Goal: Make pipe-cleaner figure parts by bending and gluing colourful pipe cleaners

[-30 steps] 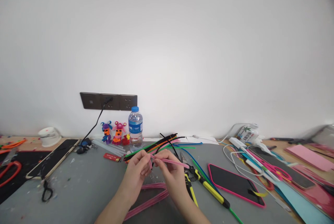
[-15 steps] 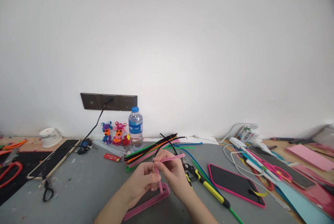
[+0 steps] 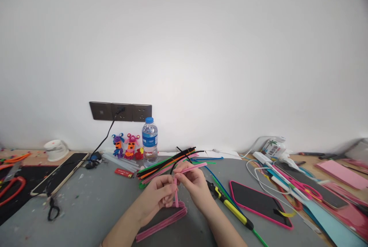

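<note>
My left hand (image 3: 156, 196) is closed, its thumb and fingers pinching a pink pipe cleaner (image 3: 199, 166). My right hand (image 3: 196, 185) pinches the same strand close by, and one end sticks out to the right past the fingers. Another length hangs down between both hands toward a bent bundle of pink pipe cleaners (image 3: 162, 226) below them; whether the two are joined I cannot tell. Beyond my fingers lies a pile of black, orange, green and pink pipe cleaners (image 3: 161, 167). Yellow-and-black handled pliers (image 3: 234, 208) rest beside my right wrist.
A water bottle (image 3: 150, 143) stands near the wall beside two small pipe-cleaner figures (image 3: 130, 147). To the right lie a pink-edged phone (image 3: 258, 203) and pink scissors (image 3: 312, 191). Another phone (image 3: 60, 174) and red-handled scissors (image 3: 20, 193) are at left.
Both hands have moved slightly apart, the right one shifting a little right and up with the protruding strand end. The hanging strand now stands more upright between them.
</note>
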Available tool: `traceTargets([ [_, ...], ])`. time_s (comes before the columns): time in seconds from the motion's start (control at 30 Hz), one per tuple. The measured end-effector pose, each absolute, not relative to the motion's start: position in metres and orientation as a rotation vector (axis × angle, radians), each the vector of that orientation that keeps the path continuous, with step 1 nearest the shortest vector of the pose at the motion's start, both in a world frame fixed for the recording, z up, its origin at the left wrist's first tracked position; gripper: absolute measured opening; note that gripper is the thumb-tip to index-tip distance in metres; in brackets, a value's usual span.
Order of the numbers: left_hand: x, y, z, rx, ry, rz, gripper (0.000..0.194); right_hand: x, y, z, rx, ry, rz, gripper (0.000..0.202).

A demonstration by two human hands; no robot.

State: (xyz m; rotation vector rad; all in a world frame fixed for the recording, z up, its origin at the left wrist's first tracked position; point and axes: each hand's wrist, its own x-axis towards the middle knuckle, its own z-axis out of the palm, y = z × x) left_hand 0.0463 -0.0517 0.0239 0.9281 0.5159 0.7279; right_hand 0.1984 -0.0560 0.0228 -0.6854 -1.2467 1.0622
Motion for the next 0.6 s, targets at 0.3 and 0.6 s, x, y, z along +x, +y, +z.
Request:
traceTargets([
  [0.3,0.0444,-0.0494,0.0256,0.951,0.603,0.849,0.038,0.2022,-0.0550,0.0247,-0.702,-1.240,1.094,0.018],
  [0.6,0.0437,-0.0438,0.0291,0.868,0.666,1.092,0.035,0.1971,-0.0624,0.0312,-0.746,-1.418,0.887,0.020],
])
